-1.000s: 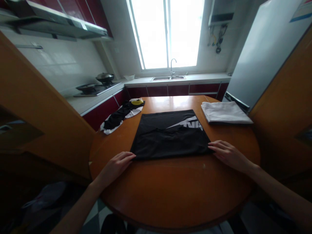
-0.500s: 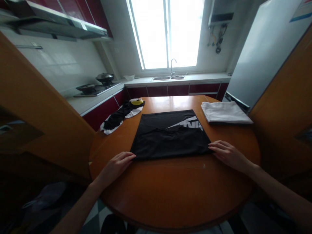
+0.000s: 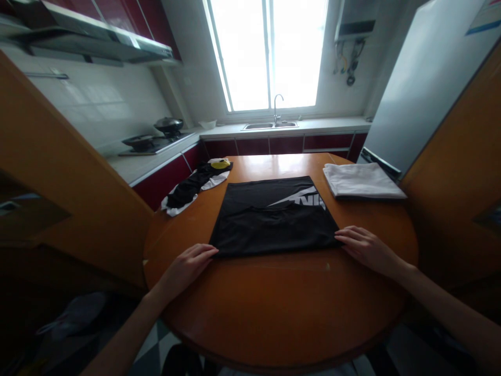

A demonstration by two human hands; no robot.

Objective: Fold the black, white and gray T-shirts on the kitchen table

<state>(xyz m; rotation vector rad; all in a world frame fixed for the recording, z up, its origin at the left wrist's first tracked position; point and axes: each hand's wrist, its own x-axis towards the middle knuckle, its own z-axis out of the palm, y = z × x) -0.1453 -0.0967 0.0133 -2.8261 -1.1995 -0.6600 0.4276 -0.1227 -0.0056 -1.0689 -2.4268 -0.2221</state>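
A black T-shirt (image 3: 274,230) lies folded flat on the round wooden table (image 3: 289,313), with part of a white print showing near its far right. Its near edge is folded over toward the middle, the neckline on top. My left hand (image 3: 191,263) pinches the near left corner between thumb and fingers. At the near right corner, my right hand (image 3: 362,248) grips the cloth the same way. Both hands rest low, close to the tabletop.
A folded white garment (image 3: 362,181) lies at the table's right side, something dark beneath it. Crumpled black-and-white clothing (image 3: 191,187) with a yellow patch is at the far left. Beyond stand a counter with a sink (image 3: 270,126), a stove (image 3: 156,143) with pans, and a fridge (image 3: 422,78).
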